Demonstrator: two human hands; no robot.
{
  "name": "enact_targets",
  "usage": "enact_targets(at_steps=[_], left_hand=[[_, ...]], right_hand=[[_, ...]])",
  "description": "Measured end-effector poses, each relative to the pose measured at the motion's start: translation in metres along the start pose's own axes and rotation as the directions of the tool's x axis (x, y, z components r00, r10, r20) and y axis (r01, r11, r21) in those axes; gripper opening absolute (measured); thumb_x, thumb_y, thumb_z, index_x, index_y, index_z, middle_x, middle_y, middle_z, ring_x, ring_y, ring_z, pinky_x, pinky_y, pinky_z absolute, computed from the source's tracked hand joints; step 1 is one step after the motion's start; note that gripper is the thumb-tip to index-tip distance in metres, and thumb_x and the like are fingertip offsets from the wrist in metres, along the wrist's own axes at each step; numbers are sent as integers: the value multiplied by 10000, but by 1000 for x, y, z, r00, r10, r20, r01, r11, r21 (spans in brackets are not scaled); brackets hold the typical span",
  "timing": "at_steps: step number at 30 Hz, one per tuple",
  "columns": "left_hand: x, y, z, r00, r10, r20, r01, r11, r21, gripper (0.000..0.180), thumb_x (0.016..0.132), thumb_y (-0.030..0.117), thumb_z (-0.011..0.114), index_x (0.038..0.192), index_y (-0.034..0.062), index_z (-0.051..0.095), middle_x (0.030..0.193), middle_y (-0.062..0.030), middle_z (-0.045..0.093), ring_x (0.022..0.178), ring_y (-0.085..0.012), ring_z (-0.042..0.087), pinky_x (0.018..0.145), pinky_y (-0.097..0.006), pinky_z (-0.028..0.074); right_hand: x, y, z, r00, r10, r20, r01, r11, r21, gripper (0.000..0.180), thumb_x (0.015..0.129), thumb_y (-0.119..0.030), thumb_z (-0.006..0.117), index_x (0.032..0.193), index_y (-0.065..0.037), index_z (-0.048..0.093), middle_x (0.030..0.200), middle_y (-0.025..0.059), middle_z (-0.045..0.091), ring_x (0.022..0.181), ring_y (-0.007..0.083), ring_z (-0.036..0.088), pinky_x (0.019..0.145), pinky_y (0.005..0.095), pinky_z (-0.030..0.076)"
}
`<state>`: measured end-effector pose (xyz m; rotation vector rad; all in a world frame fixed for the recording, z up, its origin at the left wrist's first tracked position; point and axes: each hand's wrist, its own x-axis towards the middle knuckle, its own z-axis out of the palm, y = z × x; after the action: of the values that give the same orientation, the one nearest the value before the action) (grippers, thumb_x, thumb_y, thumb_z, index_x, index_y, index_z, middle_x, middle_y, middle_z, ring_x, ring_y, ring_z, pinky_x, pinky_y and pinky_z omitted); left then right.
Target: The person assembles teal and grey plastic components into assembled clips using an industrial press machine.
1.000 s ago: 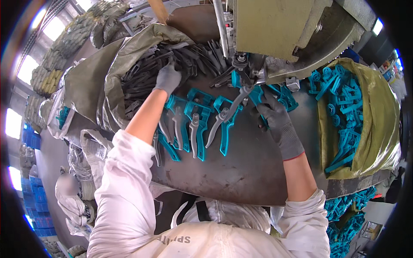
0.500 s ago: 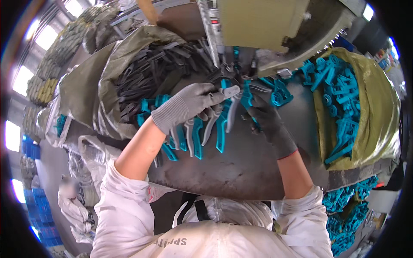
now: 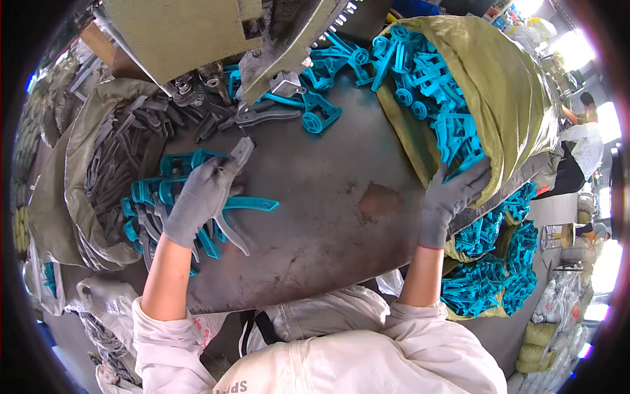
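My left hand (image 3: 200, 200), in a grey glove, is closed on a light-grey lever piece (image 3: 243, 152) that sticks out past the fingertips. Under and around it lies a row of teal-and-grey two-handled tools (image 3: 154, 190), partly hidden by the hand. A teal handle (image 3: 252, 203) and a grey handle (image 3: 231, 234) jut out to its right; whether they join the held piece is hidden. My right hand (image 3: 453, 200), also gloved, reaches to the olive sack's (image 3: 508, 118) front edge. Its fingers are apart around the ends of teal plastic parts (image 3: 456, 134); no firm hold shows.
A machine head (image 3: 190, 33) overhangs the bench (image 3: 315, 230) at the back. Beneath it lie a grey lever (image 3: 269, 117) and teal frames (image 3: 318, 111). An open sack (image 3: 82, 171) of dark-grey levers stands left. More teal parts (image 3: 485, 282) fill sacks below the bench at right.
The view has turned rightward. My right hand has left the teal-and-grey parts under the machine and moved to the sack at right. My left hand stays over the row, still holding a grey piece.
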<state>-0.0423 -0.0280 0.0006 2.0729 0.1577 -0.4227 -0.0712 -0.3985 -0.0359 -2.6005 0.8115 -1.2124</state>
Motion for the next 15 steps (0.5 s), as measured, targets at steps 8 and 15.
enact_targets(at_steps=[8, 15], left_hand=[[-13, -36, -6, 1000, 16, -14, -18, 976, -218, 394, 900, 338, 542, 1027, -34, 547, 901, -106, 612, 808, -182, 636, 731, -305, 539], [-15, 21, -10, 997, -78, 5, 71, 878, -472, 382, 906, 316, 538, 1053, -36, 539, 826, -68, 613, 733, -168, 641, 693, -272, 540]], right_hand=[[-16, -14, 34, 988, -65, 143, 33, 977, 212, 731, 838, -21, 522, 1433, -29, 97, 1388, 314, 245, 1262, 450, 310, 1030, 466, 300], [-15, -80, 31, 953, -243, 181, 132, 870, 476, 622, 832, 43, 471, 1405, -42, 243, 1323, 275, 372, 1181, 446, 407, 966, 458, 371]])
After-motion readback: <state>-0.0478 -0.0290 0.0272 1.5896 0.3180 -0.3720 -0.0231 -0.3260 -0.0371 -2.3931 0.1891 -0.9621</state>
